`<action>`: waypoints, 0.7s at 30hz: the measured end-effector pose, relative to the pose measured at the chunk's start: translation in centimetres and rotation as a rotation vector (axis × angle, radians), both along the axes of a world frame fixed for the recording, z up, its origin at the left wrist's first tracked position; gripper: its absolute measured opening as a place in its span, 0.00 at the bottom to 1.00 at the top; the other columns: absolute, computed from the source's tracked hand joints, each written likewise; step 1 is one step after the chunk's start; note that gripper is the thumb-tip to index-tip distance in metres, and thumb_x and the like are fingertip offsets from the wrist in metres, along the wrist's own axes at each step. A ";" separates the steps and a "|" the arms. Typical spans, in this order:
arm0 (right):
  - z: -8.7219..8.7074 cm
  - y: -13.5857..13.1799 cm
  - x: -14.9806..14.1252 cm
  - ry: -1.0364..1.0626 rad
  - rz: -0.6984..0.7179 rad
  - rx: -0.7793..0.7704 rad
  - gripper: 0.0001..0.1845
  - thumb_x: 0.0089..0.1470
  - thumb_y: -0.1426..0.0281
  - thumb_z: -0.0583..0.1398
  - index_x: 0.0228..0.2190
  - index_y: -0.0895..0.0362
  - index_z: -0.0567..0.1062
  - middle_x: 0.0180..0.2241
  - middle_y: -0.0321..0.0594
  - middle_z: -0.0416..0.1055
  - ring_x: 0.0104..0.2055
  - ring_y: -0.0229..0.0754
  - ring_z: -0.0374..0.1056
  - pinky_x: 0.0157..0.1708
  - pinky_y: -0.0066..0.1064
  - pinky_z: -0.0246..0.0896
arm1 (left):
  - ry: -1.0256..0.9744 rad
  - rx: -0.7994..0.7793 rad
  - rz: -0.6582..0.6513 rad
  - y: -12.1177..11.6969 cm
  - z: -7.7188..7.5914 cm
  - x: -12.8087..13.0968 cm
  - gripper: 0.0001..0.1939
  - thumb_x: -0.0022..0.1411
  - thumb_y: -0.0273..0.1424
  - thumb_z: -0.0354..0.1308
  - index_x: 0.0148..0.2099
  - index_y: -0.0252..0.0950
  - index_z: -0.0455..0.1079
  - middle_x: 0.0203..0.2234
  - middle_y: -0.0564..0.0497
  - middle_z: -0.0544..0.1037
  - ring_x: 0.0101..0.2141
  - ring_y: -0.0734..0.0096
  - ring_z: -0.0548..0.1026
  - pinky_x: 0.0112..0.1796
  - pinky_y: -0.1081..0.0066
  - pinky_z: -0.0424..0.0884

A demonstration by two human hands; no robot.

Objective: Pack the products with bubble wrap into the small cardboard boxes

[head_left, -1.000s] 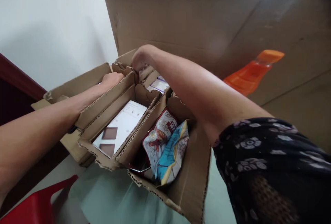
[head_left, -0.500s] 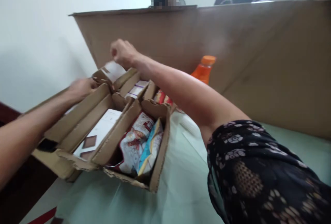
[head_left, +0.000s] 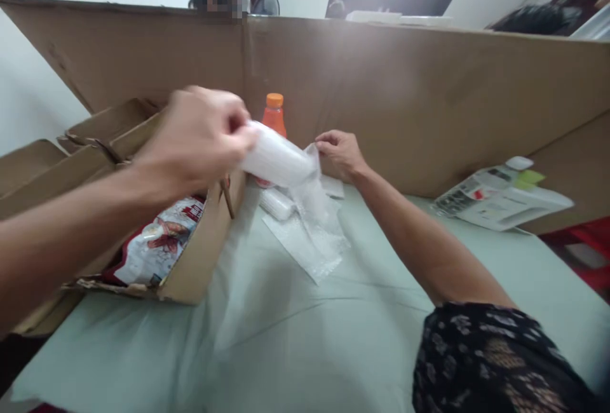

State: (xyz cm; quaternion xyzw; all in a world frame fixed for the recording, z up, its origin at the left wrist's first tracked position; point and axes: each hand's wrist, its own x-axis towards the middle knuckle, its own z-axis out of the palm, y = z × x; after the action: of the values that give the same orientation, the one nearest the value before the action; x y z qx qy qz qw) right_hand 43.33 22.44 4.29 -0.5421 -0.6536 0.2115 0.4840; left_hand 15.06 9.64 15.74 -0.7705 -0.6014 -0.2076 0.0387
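Between my two hands a roll of bubble wrap [head_left: 281,157] is held up above the table, translucent white and partly unrolled. My left hand [head_left: 210,130], smeared a little by motion, pinches the roll's left end. At the other side my right hand [head_left: 340,151] pinches the corner of the wrap with thumb and fingers. Its loose end hangs down over the cloth. Under it lie a smaller clear roll [head_left: 277,203] and a flat piece of bubble wrap [head_left: 295,244]. Just behind the held roll stands an orange bottle [head_left: 274,114], partly covered by it.
Cardboard compartments [head_left: 200,267] stand at the left, with a snack bag [head_left: 164,241] in one. A cardboard wall [head_left: 405,101] runs along the back. A white jug [head_left: 500,200] lies at the right by a red crate [head_left: 586,254]. Green cloth [head_left: 305,349] covers the table.
Both hands have left the cardboard compartments and moved right, now holding the bubble wrap roll over the table. The camera view has turned to the right.
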 end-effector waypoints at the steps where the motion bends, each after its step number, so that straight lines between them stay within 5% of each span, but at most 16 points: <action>1: -0.8 0.3 1.1 -0.012 -0.015 -0.039 0.04 0.50 0.73 0.59 0.30 0.58 0.75 0.28 0.37 0.74 0.30 0.38 0.72 0.35 0.32 0.71 | 0.017 0.004 -0.058 0.5 -1.0 3.5 0.16 0.67 0.34 0.52 0.46 0.29 0.77 0.36 0.48 0.80 0.42 0.60 0.78 0.47 0.62 0.72; 4: -3.0 -1.0 4.0 -0.073 -0.013 -0.063 0.09 0.54 0.69 0.57 0.33 0.58 0.76 0.34 0.42 0.78 0.37 0.42 0.75 0.43 0.39 0.72 | 0.120 -0.112 -0.089 2.7 -5.7 12.0 0.15 0.67 0.28 0.51 0.50 0.28 0.75 0.46 0.34 0.78 0.49 0.48 0.76 0.49 0.54 0.72; 6: -4.9 -4.0 5.6 -0.110 0.014 -0.055 0.10 0.53 0.67 0.58 0.36 0.57 0.77 0.39 0.45 0.79 0.43 0.46 0.75 0.50 0.45 0.69 | 0.158 -0.202 -0.114 3.6 -10.0 15.2 0.19 0.68 0.25 0.47 0.56 0.28 0.71 0.55 0.31 0.73 0.57 0.45 0.70 0.52 0.51 0.69; 9: -8.9 -10.7 6.9 -0.214 0.109 -0.045 0.16 0.49 0.66 0.64 0.41 0.57 0.80 0.50 0.52 0.77 0.56 0.55 0.70 0.60 0.51 0.60 | 0.193 -0.338 -0.132 3.2 -16.7 16.7 0.20 0.66 0.26 0.49 0.58 0.32 0.69 0.55 0.33 0.73 0.57 0.44 0.70 0.52 0.48 0.69; 12: -13.1 -16.8 6.3 -0.605 0.339 -0.006 0.30 0.54 0.58 0.65 0.56 0.57 0.75 0.64 0.59 0.64 0.66 0.62 0.60 0.61 0.55 0.56 | 0.208 -0.434 -0.153 2.2 -21.4 16.3 0.25 0.64 0.27 0.53 0.64 0.39 0.65 0.60 0.39 0.70 0.59 0.49 0.68 0.55 0.50 0.68; 16: -16.0 -18.2 5.3 -0.905 0.537 0.000 0.28 0.60 0.58 0.60 0.59 0.54 0.73 0.65 0.54 0.64 0.67 0.61 0.59 0.62 0.57 0.53 | 0.182 -0.436 -0.135 0.4 -22.5 15.1 0.31 0.65 0.27 0.51 0.70 0.42 0.58 0.70 0.43 0.59 0.66 0.56 0.60 0.63 0.57 0.60; 19: -16.1 -14.8 6.2 -1.003 0.379 0.004 0.22 0.63 0.69 0.54 0.57 0.52 0.75 0.63 0.52 0.68 0.66 0.58 0.60 0.61 0.57 0.53 | 0.152 -0.314 -0.088 -3.3 -20.8 12.9 0.31 0.66 0.29 0.50 0.71 0.39 0.56 0.73 0.41 0.52 0.70 0.55 0.53 0.67 0.55 0.53; 21: -15.6 -12.5 7.3 -1.048 0.278 -0.018 0.23 0.61 0.73 0.54 0.54 0.52 0.77 0.60 0.52 0.71 0.63 0.58 0.63 0.59 0.55 0.57 | 0.146 -0.090 -0.058 -6.8 -19.1 10.1 0.30 0.67 0.33 0.51 0.70 0.42 0.58 0.73 0.44 0.50 0.73 0.53 0.45 0.69 0.50 0.45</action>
State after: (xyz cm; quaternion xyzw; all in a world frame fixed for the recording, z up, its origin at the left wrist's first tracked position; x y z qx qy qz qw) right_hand 50.67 9.90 -11.26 -0.4873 -0.8712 -0.0196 0.0559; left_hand 25.15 2.88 -3.37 -0.8017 -0.5832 -0.1247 0.0415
